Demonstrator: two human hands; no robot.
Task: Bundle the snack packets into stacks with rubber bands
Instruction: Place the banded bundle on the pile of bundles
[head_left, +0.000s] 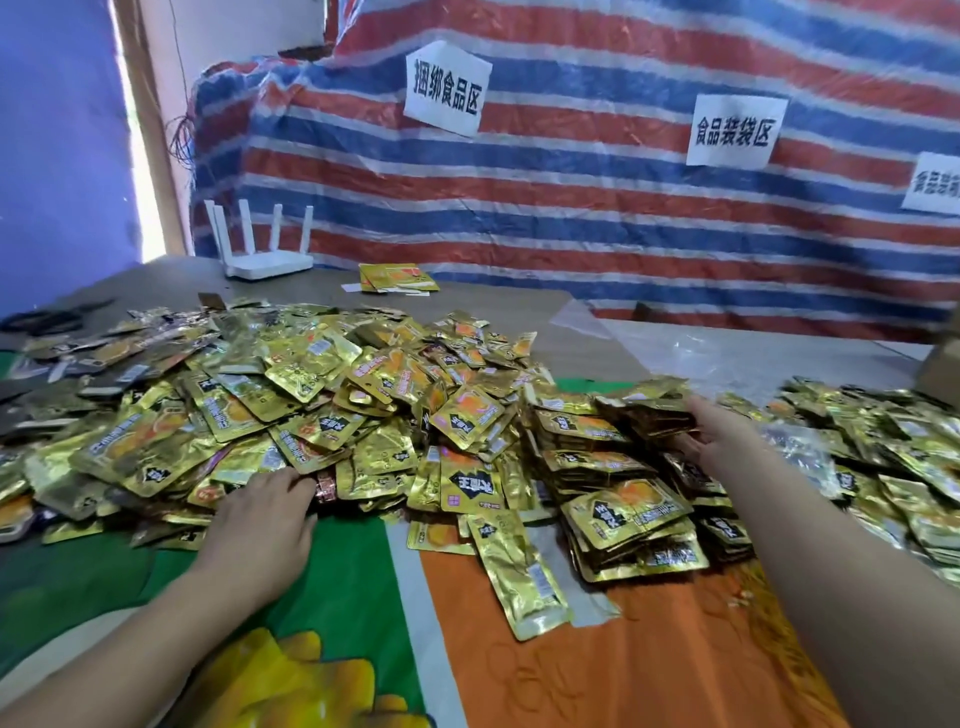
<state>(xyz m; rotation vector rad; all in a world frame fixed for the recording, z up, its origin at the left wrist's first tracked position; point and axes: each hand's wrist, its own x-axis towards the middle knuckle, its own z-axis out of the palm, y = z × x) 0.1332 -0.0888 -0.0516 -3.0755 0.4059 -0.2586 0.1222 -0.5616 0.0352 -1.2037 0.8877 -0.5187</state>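
Currently, item one: loose heap of gold foil snack packets (322, 395), spread across the left and middle of the table, unsorted, lying at all angles, reaching back toward the far edge. Item two: stacked packets (618, 467), squared into several low piles right of the heap toward the near-right part of the table; whether rubber bands already bind them cannot be told, and no bands are seen anywhere. Item three: single packet (519, 571), lying apart and face up on the orange part of the printed cloth (332, 551) near the front edge. Item four: left hand (265, 519), palm down at the near foot of the heap, fingers reaching under or onto the lowest packets; whether they pinch one cannot be told. Item five: right hand (717, 421), laid against the far right side of the stacks, fingers hidden among packets, hold likewise uncertain. Further packets lie along the right edge. Step judged in hand: gathering loose packets to square a fresh stack; banding not yet begun. Next move likely calls for drawing a countable handful from the heap, aligning edges, and locating a band.
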